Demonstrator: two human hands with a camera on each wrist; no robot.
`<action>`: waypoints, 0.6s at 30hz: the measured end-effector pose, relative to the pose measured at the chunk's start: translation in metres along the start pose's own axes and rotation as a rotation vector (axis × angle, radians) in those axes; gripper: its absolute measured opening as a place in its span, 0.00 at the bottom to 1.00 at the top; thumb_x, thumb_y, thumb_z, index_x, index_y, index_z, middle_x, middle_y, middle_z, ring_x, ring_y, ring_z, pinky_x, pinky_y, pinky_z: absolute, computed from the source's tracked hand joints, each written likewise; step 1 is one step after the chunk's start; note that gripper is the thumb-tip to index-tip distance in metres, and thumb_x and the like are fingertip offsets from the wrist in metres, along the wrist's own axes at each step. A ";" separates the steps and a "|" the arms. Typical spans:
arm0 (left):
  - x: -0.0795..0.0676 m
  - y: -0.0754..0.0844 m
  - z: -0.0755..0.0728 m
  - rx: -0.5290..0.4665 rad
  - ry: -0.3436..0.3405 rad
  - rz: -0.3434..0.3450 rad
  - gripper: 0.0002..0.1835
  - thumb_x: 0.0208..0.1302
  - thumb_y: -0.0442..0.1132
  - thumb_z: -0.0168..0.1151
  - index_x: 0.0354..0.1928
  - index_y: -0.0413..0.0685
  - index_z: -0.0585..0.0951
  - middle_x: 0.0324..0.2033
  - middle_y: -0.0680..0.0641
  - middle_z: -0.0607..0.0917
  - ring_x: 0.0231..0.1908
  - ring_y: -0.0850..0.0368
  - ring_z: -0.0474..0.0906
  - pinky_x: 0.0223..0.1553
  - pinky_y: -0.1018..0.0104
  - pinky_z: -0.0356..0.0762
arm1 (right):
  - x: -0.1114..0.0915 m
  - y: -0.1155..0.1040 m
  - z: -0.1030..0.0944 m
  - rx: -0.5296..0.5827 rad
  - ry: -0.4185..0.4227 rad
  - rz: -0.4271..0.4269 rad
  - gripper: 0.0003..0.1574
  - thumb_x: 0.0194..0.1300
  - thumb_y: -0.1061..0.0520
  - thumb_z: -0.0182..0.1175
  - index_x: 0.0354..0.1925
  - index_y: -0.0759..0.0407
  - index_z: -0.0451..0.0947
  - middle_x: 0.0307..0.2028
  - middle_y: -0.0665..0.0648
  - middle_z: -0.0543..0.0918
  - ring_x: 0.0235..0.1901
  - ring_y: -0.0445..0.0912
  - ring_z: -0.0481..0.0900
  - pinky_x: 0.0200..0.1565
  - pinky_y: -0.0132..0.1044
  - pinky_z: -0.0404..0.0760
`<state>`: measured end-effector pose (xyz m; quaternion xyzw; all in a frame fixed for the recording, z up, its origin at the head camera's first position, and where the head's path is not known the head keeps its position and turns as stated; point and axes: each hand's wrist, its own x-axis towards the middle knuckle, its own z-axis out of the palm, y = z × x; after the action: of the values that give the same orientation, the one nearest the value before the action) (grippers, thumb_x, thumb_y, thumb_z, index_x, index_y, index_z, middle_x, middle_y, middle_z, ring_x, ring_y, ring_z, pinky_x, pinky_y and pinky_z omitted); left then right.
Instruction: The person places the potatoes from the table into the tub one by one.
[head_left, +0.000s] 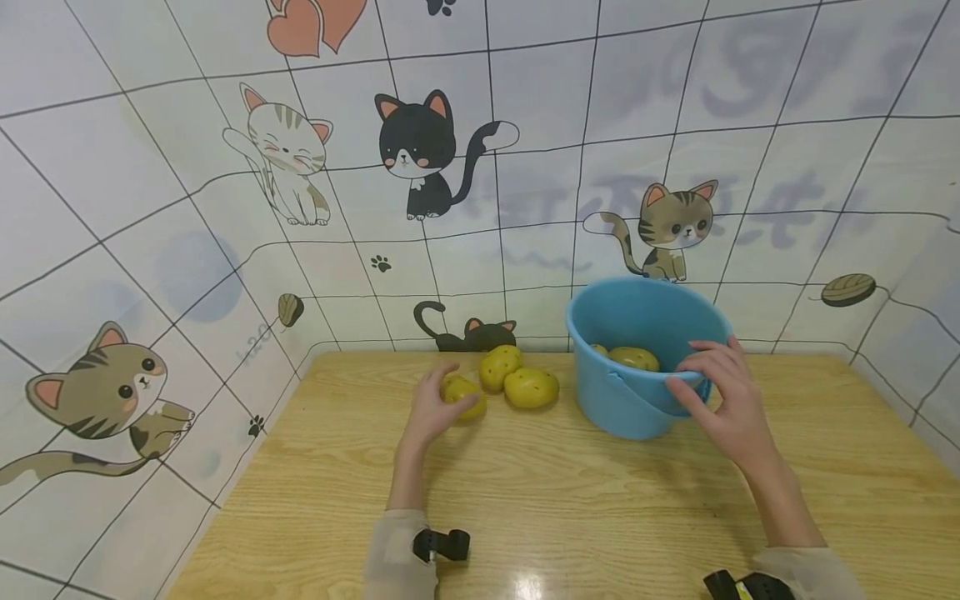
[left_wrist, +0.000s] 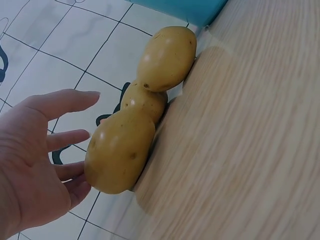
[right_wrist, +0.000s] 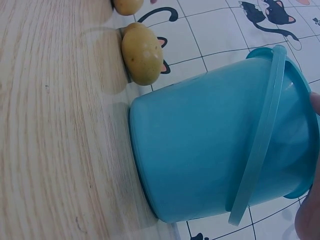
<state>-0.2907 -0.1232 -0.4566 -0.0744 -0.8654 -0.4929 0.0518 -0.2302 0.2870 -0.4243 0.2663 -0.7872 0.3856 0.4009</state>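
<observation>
3 potatoes (head_left: pixel 532 388) lie on the desk (head_left: pixel 525 492), left of the upright blue bucket (head_left: pixel 611 404), which holds at least 2 more. The left hand (head_left: pixel 429 410) has fingers and thumb apart around the leftmost potato (left_wrist: pixel 120 152); whether the fingertips touch it, I cannot tell. That potato is smooth-looking and rounded, so a push from just 1 side could roll it into the 2 beside it, or a shallow pinch could let it slip.

The right hand (head_left: pixel 723 404) is clamped on the bucket's rim at the near right. Pulling down hard there might tip the bucket and shift the potatoes inside. Its handle (right_wrist: pixel 260 135) hangs down the near side and could snag fingers. A potato carried too low would likely knock the rim.
</observation>
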 end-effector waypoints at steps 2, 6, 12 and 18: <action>-0.001 -0.002 -0.002 0.022 -0.010 -0.008 0.37 0.56 0.46 0.74 0.68 0.45 0.73 0.69 0.36 0.68 0.71 0.34 0.57 0.67 0.32 0.56 | 0.000 0.000 0.000 0.000 0.000 0.000 0.13 0.68 0.52 0.66 0.33 0.61 0.81 0.34 0.54 0.81 0.62 0.42 0.71 0.73 0.62 0.42; -0.001 -0.005 -0.004 0.039 -0.027 -0.033 0.36 0.56 0.45 0.75 0.67 0.42 0.74 0.68 0.32 0.66 0.69 0.32 0.56 0.66 0.31 0.57 | 0.001 -0.001 0.000 0.006 0.010 -0.004 0.14 0.68 0.51 0.66 0.33 0.61 0.81 0.34 0.53 0.81 0.61 0.42 0.71 0.74 0.61 0.43; -0.002 -0.010 -0.004 -0.008 -0.045 -0.055 0.37 0.54 0.42 0.77 0.65 0.41 0.75 0.62 0.32 0.67 0.59 0.37 0.68 0.62 0.38 0.68 | 0.001 -0.001 0.001 0.009 0.024 -0.017 0.15 0.69 0.50 0.65 0.33 0.61 0.81 0.34 0.54 0.81 0.60 0.47 0.73 0.74 0.61 0.43; -0.002 -0.012 -0.004 -0.008 -0.055 -0.029 0.37 0.54 0.40 0.77 0.66 0.39 0.74 0.61 0.33 0.71 0.59 0.37 0.70 0.62 0.41 0.67 | 0.000 0.000 0.001 -0.006 0.006 -0.001 0.15 0.69 0.50 0.65 0.34 0.61 0.81 0.35 0.52 0.81 0.61 0.46 0.72 0.74 0.59 0.43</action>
<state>-0.2906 -0.1329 -0.4651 -0.0757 -0.8656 -0.4946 0.0204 -0.2307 0.2864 -0.4246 0.2644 -0.7870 0.3839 0.4042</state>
